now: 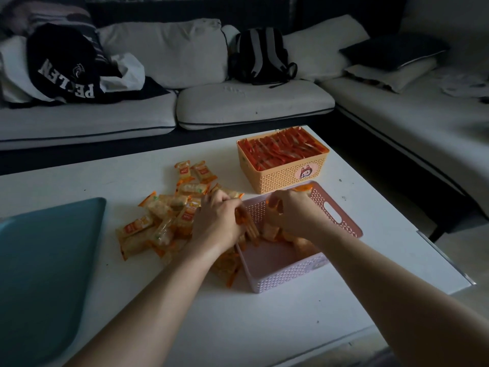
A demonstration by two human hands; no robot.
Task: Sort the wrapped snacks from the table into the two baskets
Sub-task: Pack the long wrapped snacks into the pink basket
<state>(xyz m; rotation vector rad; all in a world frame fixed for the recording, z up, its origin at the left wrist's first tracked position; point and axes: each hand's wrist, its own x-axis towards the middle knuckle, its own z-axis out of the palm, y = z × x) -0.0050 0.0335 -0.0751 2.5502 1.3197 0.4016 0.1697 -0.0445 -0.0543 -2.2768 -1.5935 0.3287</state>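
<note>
A heap of orange-and-cream wrapped snacks (156, 223) lies on the white table (185, 313), left of a pink basket (280, 276). My left hand (219, 221) grips a bunch of these packets at the basket's left rim. Inside the pink basket, my right hand (291, 210) holds an orange packet, with a few packets lying beneath it. Behind it stands an orange basket (285, 178) packed with red wrapped sticks (280, 149).
A teal tray (45, 266) covers the table's left side. The table's right edge runs close to the pink basket. A grey sofa (238, 107) with a black backpack (262, 56), clothes and cushions stands behind the table.
</note>
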